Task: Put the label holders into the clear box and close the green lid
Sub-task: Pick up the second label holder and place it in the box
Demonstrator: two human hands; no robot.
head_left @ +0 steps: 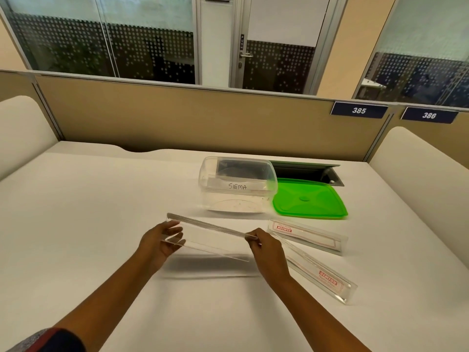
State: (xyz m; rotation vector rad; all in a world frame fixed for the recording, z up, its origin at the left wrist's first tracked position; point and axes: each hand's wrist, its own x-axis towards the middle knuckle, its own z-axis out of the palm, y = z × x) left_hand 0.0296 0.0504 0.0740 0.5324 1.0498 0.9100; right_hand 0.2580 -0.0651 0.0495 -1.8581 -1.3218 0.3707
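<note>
Fingers of the left hand (162, 243) and right hand (266, 247) pinch a clear holder (210, 240) above the table (101, 199), near the "SIGMA" box (237, 185), green lid (308, 199) and two "GEMSON" holders (308, 236) to the right.

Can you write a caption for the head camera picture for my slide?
Both hands, left and right, lift a clear label holder toward the open clear box.

Sleeve (48, 339) cut by bottom-left edge. Small red print under GEMSON on nearest label holder (327, 280) unreadable. Contents of clear box (237, 185): possibly one holder, unclear.
</note>
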